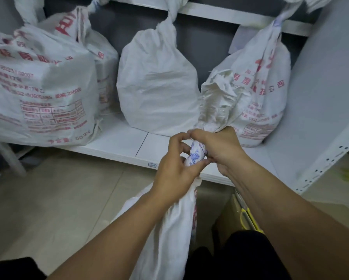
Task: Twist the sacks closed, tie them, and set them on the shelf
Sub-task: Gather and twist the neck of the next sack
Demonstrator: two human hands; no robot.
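Fingers curled on both hands, closed round the twisted neck of the held sack (195,155). Left hand (174,168) grips from lower left, forefinger and thumb hooked over the twist. Right hand (220,150) clamps it from the right, back of hand up. Blue print shows on the neck between the two hands. Sack body hangs down between the forearms, in front of the shelf edge, not on the board. Its loose mouth ruffles up above the right hand.

Room, left to right:
- Pale tiled floor (58,199), lower left.
- Low white shelf board (117,144), with a panel seam near the middle.
- Large printed sack (38,87) far left on the board, red lettering, top twisted. Second printed sack (102,63) just behind, touching it.
- Plain sack (157,87) mid-board, neck twisted up toward the upper shelf (230,15).
- Grey back panel (199,47) behind the row.
- Right printed sack (270,93), gathered at the top. The ruffled mouth covers its lower left.
- White perforated upright (331,158) at the far right.
- Yellow-handled item (248,217) under the right forearm, too blurred to tell.
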